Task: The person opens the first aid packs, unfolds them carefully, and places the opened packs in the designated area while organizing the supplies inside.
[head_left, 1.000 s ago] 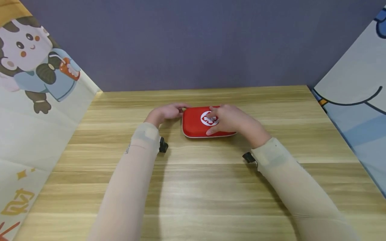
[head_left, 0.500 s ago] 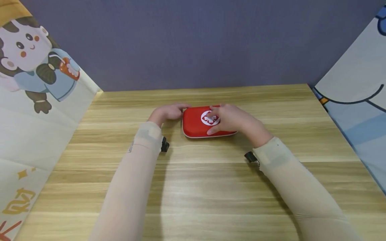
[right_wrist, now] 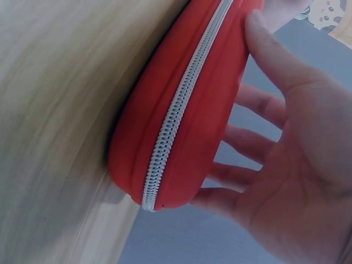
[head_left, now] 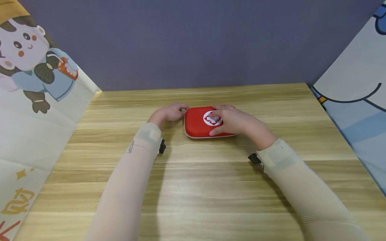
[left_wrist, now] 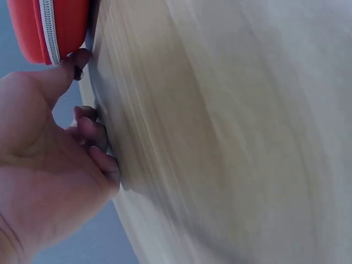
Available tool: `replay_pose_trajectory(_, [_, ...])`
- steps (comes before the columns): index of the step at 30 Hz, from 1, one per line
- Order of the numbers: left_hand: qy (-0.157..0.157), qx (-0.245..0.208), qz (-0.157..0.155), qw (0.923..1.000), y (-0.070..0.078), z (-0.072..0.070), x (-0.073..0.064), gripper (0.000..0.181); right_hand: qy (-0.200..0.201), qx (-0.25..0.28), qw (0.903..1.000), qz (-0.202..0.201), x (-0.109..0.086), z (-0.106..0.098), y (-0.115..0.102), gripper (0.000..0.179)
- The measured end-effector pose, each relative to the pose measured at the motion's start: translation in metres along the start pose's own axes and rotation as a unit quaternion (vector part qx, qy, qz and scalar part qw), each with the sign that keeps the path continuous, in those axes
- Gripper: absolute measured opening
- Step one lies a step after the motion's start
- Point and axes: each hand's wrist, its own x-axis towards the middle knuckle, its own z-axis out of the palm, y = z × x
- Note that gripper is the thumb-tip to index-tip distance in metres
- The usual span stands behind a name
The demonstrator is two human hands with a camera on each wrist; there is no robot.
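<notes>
A red zippered first-aid case (head_left: pixel 194 124) with a white cross emblem lies on the wooden table. My left hand (head_left: pixel 171 112) is at its left end, the thumb and index finger meeting at the zipper. A small dark zipper pull (left_wrist: pixel 78 72) shows between those fingertips in the left wrist view; the other fingers curl in loosely. My right hand (head_left: pixel 235 119) rests over the right half of the lid, fairly straight fingers spread across it, thumb near the front edge. Along the case side the silver zipper (right_wrist: pixel 170 124) looks closed in the right wrist view.
Wood-grain tabletop (head_left: pixel 193 194) spreads around the case. A plain grey-blue panel (head_left: pixel 193 43) stands along the back edge. Cartoon-printed panels flank the table, one on the left (head_left: pixel 39 134) and one on the right (head_left: pixel 356 113).
The case and right hand have shifted slightly to the right. My left index finger, earlier stretched along the case's far left corner, has drawn in toward the thumb.
</notes>
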Motion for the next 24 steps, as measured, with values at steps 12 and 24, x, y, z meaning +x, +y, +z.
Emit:
replay_pose_trajectory(12, [0.064,-0.019,0.029,0.9974,-0.012,0.009,-0.001,0.027,-0.004,0.010,0.9995,0.028,-0.004,0.010,0.007,0.086])
replay_pose_trajectory(24, [0.093,0.036,0.035,0.9943,-0.010,0.009,-0.017,0.026,0.004,0.005,0.9995,0.032,-0.004,0.012,0.004,0.084])
